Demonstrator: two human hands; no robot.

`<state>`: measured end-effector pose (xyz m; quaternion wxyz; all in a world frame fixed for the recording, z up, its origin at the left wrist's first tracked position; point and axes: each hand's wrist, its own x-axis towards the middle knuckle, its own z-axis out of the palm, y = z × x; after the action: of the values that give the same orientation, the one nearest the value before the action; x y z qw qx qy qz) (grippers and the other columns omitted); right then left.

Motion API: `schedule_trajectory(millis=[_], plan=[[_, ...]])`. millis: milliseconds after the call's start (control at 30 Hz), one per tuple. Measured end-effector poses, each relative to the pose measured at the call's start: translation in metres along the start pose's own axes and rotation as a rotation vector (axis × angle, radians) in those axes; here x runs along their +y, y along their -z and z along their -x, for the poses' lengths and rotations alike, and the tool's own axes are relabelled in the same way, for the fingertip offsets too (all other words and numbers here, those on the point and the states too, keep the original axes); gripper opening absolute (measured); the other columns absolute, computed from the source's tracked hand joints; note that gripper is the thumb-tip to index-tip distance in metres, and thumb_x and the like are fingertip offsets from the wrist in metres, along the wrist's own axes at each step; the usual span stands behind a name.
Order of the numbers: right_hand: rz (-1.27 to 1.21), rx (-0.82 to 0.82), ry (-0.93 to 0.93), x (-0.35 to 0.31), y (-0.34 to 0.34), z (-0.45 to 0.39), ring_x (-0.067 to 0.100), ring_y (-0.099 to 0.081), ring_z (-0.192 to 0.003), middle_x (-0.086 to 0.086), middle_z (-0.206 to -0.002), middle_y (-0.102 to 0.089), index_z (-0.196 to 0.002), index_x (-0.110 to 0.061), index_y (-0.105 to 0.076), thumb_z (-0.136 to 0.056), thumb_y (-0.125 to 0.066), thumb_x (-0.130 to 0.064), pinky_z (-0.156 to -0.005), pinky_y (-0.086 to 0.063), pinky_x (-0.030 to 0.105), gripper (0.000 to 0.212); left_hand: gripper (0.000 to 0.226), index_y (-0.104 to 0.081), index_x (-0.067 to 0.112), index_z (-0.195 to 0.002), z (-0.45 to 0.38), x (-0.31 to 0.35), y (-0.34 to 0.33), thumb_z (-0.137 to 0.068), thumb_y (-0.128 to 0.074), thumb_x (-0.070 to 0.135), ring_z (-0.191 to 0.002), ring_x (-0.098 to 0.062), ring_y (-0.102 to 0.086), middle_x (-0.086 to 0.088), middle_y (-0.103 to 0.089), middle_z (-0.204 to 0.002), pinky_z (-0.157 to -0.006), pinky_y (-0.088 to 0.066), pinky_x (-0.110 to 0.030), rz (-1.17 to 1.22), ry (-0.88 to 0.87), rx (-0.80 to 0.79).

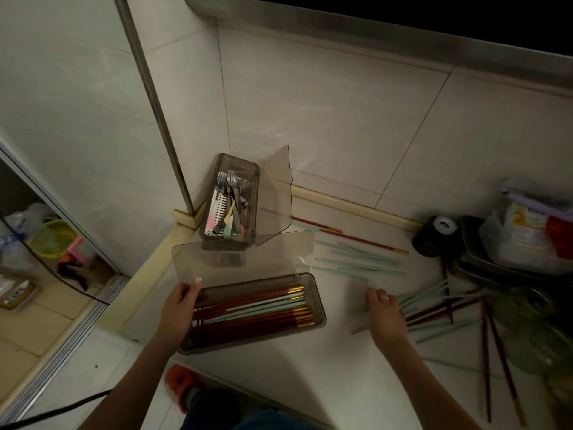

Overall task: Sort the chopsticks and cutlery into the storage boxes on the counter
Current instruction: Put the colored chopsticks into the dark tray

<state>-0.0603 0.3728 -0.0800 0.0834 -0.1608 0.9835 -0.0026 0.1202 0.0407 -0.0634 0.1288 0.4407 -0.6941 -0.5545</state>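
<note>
A long smoky storage box (319,308) lies near the counter's front with its lid (242,259) raised; red and mint chopsticks (257,308) lie inside. My left hand (181,308) grips the box's left end, thumb on the lid. A second box (231,203) stands in the corner, lid open, holding forks, spoons and pastel-handled cutlery. My right hand (383,308) is curled over the ends of a bundle of mint and red chopsticks (434,302) on the counter. Loose mint chopsticks (356,259) and red ones (362,242) lie behind.
A black round container (435,235) and stacked trays (502,262) with packets stand at the right. More red chopsticks (496,367) lie near a glass item at the right edge. The counter's front edge runs below the box; floor clutter sits at the left.
</note>
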Motion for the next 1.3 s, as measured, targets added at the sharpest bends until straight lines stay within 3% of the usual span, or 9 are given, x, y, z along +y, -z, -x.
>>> schedule_trajectory(millis=[367, 533, 633, 733, 867, 967, 1100, 1200, 1300], plan=[[0.118, -0.066, 0.21, 0.008, 0.003, -0.009, 0.024, -0.029, -0.128, 0.002, -0.139, -0.034, -0.131, -0.025, -0.038, -0.092, -0.042, -0.01, -0.099, -0.032, 0.04, 0.042, 0.036, -0.058, 0.005, -0.098, 0.002, 0.002, 0.0, -0.097, -0.044, 0.038, -0.079, -0.018, -0.058, -0.008, -0.063, -0.089, -0.076, -0.04, -0.032, -0.038, -0.023, 0.005], [-0.247, 0.274, 0.227, -0.014, 0.02, 0.001, 0.029, -0.051, -0.101, 0.01, -0.11, -0.059, -0.105, -0.017, -0.052, -0.088, -0.051, 0.002, -0.074, -0.04, 0.034, 0.025, 0.04, -0.058, 0.002, -0.099, -0.001, -0.001, 0.001, -0.097, -0.044, 0.04, -0.081, -0.022, -0.06, -0.012, -0.064, -0.092, -0.073, -0.041, -0.032, -0.043, -0.018, -0.002], [-0.455, 0.513, 0.377, -0.044, 0.038, 0.021, 0.027, -0.06, -0.071, 0.014, -0.083, -0.061, -0.098, -0.016, -0.045, -0.081, -0.059, 0.011, -0.058, -0.043, 0.03, 0.036, 0.041, -0.058, 0.003, -0.1, -0.001, -0.001, 0.001, -0.097, -0.044, 0.041, -0.082, -0.022, -0.061, -0.011, -0.065, -0.092, -0.069, -0.041, -0.03, -0.036, -0.017, -0.008], [-0.591, 0.593, 0.52, -0.076, 0.055, 0.041, 0.026, -0.061, -0.072, 0.014, -0.083, -0.061, -0.101, -0.016, -0.043, -0.076, -0.058, 0.01, -0.062, -0.052, 0.034, 0.039, 0.039, -0.058, 0.004, -0.1, 0.0, 0.0, 0.001, -0.097, -0.043, 0.04, -0.079, -0.018, -0.06, -0.01, -0.064, -0.091, -0.063, -0.04, -0.025, -0.023, -0.017, -0.014], [-0.626, 0.489, 0.717, -0.122, 0.067, 0.065, 0.025, -0.064, -0.083, 0.012, -0.092, -0.063, -0.107, -0.019, -0.044, -0.066, -0.072, 0.012, -0.07, -0.056, 0.031, 0.058, 0.04, -0.057, 0.003, -0.101, 0.0, -0.001, 0.001, -0.097, -0.044, 0.04, -0.08, -0.02, -0.062, -0.01, -0.064, -0.089, -0.062, -0.042, -0.024, -0.007, -0.02, -0.016], [-0.457, 0.334, 0.802, -0.15, 0.053, 0.062, 0.025, -0.061, -0.091, 0.01, -0.1, -0.062, -0.111, -0.019, -0.046, -0.072, -0.063, 0.006, -0.074, -0.051, 0.029, 0.049, 0.039, -0.057, 0.003, -0.1, -0.001, -0.001, 0.001, -0.097, -0.044, 0.04, -0.078, -0.019, -0.061, -0.011, -0.064, -0.09, -0.063, -0.042, -0.026, -0.003, -0.013, -0.019], [-0.326, -0.05, 0.692, -0.159, 0.025, 0.047, 0.032, -0.053, -0.105, 0.016, -0.112, -0.056, -0.113, -0.008, -0.06, -0.085, -0.046, 0.0, -0.087, -0.045, 0.036, 0.033, 0.041, -0.058, 0.004, -0.098, -0.002, -0.002, 0.002, -0.096, -0.045, 0.043, -0.084, -0.025, -0.062, -0.011, -0.064, -0.09, -0.073, -0.045, -0.034, 0.004, -0.013, -0.015], [-0.447, -0.082, 0.581, -0.147, 0.024, 0.041, 0.028, -0.053, -0.105, 0.013, -0.112, -0.058, -0.107, -0.008, -0.063, -0.086, -0.042, 0.002, -0.088, -0.043, 0.031, 0.032, 0.04, -0.058, 0.004, -0.099, -0.001, -0.002, 0.002, -0.096, -0.045, 0.041, -0.086, -0.026, -0.062, -0.011, -0.064, -0.09, -0.076, -0.045, -0.035, 0.018, -0.012, -0.015], [-0.534, 0.024, 0.499, -0.121, 0.028, 0.029, 0.023, -0.054, -0.101, 0.008, -0.109, -0.059, -0.106, -0.013, -0.062, -0.084, -0.045, 0.002, -0.085, -0.042, 0.028, 0.032, 0.04, -0.058, 0.005, -0.096, -0.003, -0.003, 0.002, -0.096, -0.045, 0.042, -0.086, -0.027, -0.062, -0.012, -0.065, -0.09, -0.079, -0.047, -0.038, 0.026, -0.003, -0.016]])
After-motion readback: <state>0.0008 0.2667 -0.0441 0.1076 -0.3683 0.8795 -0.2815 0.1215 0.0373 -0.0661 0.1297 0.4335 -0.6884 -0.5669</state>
